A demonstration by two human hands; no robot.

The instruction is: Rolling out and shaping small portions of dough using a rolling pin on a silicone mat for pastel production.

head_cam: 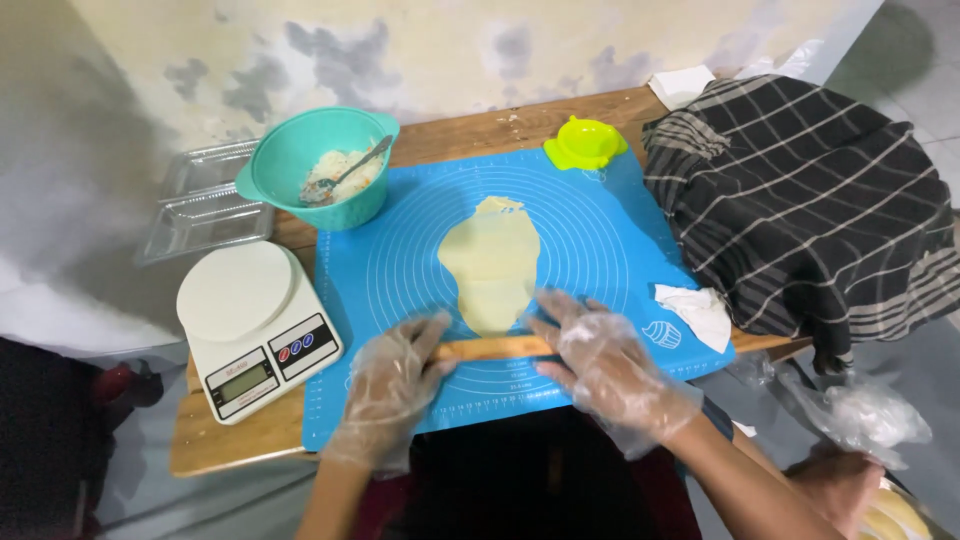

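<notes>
Covering wooden table [240, 440], blue mat [600, 250], mottled wall [400, 50]

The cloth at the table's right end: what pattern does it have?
The cloth is dark charcoal with thin pale stripes crossing in a check; the head view shows it.

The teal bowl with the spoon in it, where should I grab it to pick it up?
Take the teal bowl by its rim, with a grip on the near-left lip that juts out like a small handle. Come from the left, over the scale. The spoon leans on the far-right rim, so that side is awkward.
</notes>
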